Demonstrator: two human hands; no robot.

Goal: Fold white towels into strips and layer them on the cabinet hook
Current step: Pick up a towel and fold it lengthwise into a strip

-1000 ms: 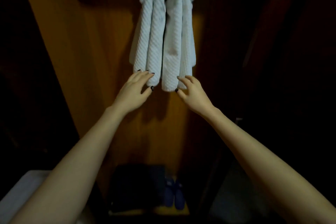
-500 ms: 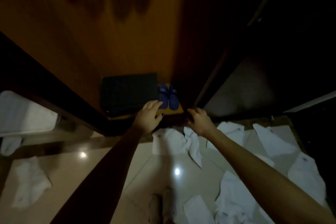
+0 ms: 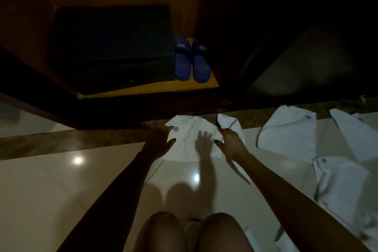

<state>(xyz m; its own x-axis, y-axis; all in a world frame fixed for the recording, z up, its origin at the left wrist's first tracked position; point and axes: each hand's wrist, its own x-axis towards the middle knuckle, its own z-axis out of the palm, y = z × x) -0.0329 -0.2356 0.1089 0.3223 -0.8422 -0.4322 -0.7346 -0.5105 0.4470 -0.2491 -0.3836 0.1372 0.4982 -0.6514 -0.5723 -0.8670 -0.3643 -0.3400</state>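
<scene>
Spread-fingered, left hand (image 3: 160, 142) and right hand (image 3: 232, 143) grip nothing; each touches an opposite side of the white towel (image 3: 192, 133), which lies flat on the glossy floor (image 3: 61, 186) just before the cabinet base (image 3: 143, 88). Further towels (image 3: 290, 131) lie to the right.

Two slippers (image 3: 183, 61), one box (image 3: 114, 43), towels (image 3: 286, 131) (five-plus)

The towel (image 3: 190, 139) on the floor is white, with a small blue flower mark (image 3: 176, 128) near 1 corner. The other towels (image 3: 290, 131) to the right are white too, with thin grey edges. The 2 slippers (image 3: 183, 63) are blue. The box (image 3: 114, 47) beside them is almost black. The shelf (image 3: 163, 88) under them is yellow-orange. The floor (image 3: 61, 190) is shiny cream with a brown stripe (image 3: 61, 141). The nails on the left hand (image 3: 161, 142) and the right hand (image 3: 232, 143) are black.
</scene>
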